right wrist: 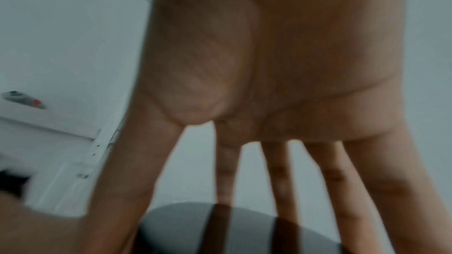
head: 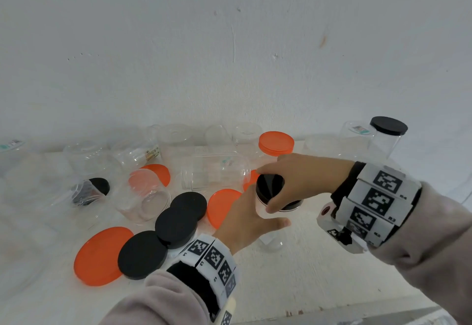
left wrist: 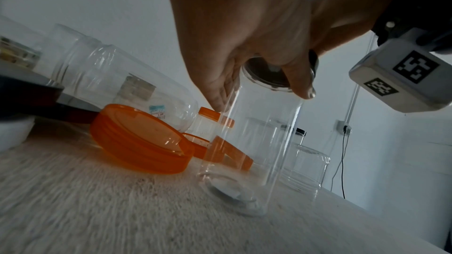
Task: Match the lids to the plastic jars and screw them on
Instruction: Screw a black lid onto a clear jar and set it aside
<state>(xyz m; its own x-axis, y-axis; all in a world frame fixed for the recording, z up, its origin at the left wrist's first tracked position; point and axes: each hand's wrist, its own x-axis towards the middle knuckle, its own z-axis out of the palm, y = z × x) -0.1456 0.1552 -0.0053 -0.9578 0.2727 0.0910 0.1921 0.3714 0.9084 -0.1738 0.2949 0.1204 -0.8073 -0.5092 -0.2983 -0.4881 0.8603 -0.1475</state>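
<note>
A tall clear jar [head: 272, 235] stands upright on the white table, right of centre in the head view. A black lid [head: 269, 184] sits on its mouth. My right hand [head: 283, 189] comes from the right and grips the lid's rim from above with thumb and spread fingers. My left hand [head: 245, 217] wraps the jar's upper body just below the lid. In the left wrist view the left hand's fingers [left wrist: 217, 88] hold the jar [left wrist: 257, 142] under the black lid [left wrist: 269, 76]. The right wrist view shows my palm, with the fingers [right wrist: 227, 171] reaching down to the lid [right wrist: 186, 225].
Three loose black lids [head: 176, 225] and several orange lids [head: 102, 255] lie left of the hands. Several open clear jars [head: 214, 171] lie on their sides behind them. A jar with an orange lid [head: 275, 143] and one with a black lid [head: 388, 125] stand at the back.
</note>
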